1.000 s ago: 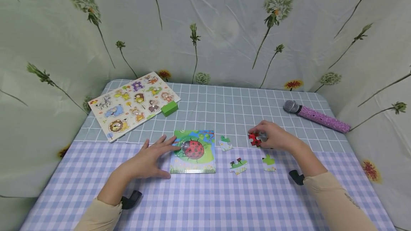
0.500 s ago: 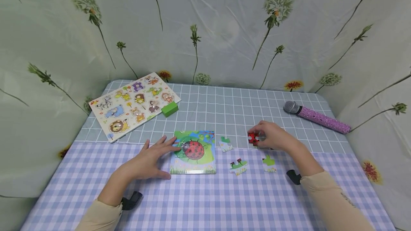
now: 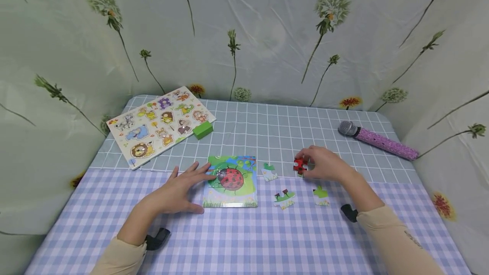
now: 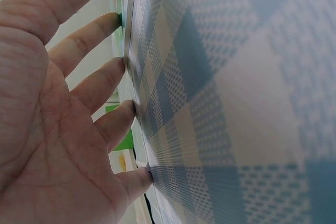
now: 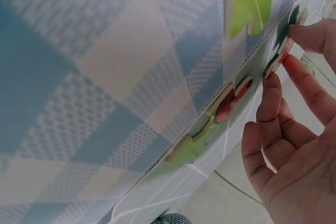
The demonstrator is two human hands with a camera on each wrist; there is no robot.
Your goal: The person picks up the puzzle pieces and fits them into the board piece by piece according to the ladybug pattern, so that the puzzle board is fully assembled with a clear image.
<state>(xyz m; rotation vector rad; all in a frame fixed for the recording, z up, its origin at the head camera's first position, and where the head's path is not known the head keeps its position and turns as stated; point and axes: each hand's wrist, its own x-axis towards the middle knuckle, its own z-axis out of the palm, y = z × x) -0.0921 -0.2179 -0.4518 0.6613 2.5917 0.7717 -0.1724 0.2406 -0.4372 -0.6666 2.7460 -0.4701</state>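
Note:
A red jigsaw piece (image 3: pixel 299 166) with black spots is pinched between the thumb and fingers of my right hand (image 3: pixel 326 164), low over the grey cloth. Its tilted edge (image 5: pixel 280 59) shows in the right wrist view. My left hand (image 3: pixel 179 190) lies with fingers spread, the fingertips on the left part of the square ladybug picture board (image 3: pixel 231 196). Three loose jigsaw pieces lie right of the board: a pale one with a green top (image 3: pixel 269 173), a wide green one (image 3: pixel 284 198) and a bright green one (image 3: pixel 321 195). Another red-and-green piece (image 5: pixel 226 106) lies below the right hand, hidden in the head view.
An animal peg puzzle (image 3: pixel 158 124) lies at the back left, a green block (image 3: pixel 203 130) at its corner. At the back right is a glittery purple microphone (image 3: pixel 386 142). A flowered curtain (image 3: pixel 267 33) stands behind the table.
My right hand has shifted slightly left with the red jigsaw piece, which looks turned between the fingers. The left hand and the board have stayed in place.

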